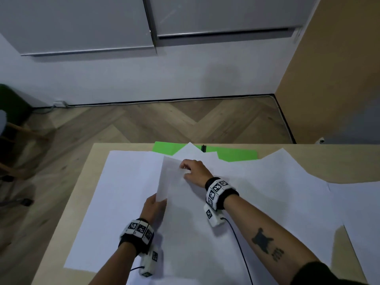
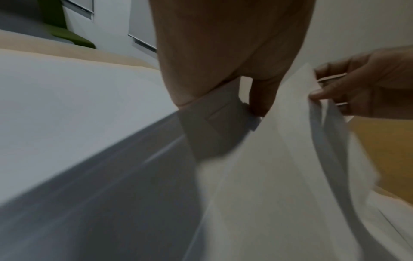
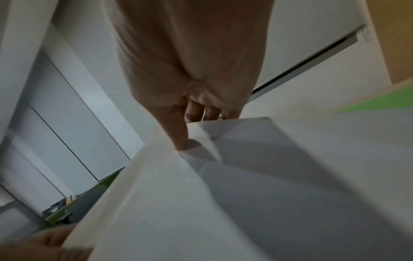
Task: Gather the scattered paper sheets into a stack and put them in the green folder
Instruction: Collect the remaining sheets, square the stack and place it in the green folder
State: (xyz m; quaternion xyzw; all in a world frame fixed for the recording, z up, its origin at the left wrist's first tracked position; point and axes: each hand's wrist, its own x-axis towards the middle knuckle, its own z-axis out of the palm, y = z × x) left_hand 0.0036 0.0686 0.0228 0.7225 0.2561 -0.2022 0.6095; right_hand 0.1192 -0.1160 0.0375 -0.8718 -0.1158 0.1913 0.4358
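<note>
From where I sit, the left hand (image 1: 153, 206) pinches the near edge of a raised sheet (image 1: 174, 182), thumb over the top, and the right hand (image 1: 194, 170) pinches the same sheet's far edge with curled fingers; the wrist views suggest a second sheet caught in the right hand's grip, though blur keeps me from being sure. The main risk I see is the sheet buckling or creasing if the two hands close toward each other, since it already bows between them. A second risk is a loose layer sliding out of the right pinch and dropping askew, which would spoil the stack's edges. Dragging the raised sheet could also sweep the flat sheets under it toward the table (image 1: 82, 182) edge on the left. Counting left to right: one big sheet (image 1: 115, 202) flat at the left, the raised sheet at the centre, a few overlapped sheets beyond the right hand whose number I cannot separate, a wide sheet (image 1: 287, 192) right of centre, and one more (image 1: 357, 212) at the far right, so at least five. One folder (image 1: 236, 154) lies at the table's far edge, partly covered by paper, with one dark clip (image 1: 203, 148) on it. Two hands are working.
</note>
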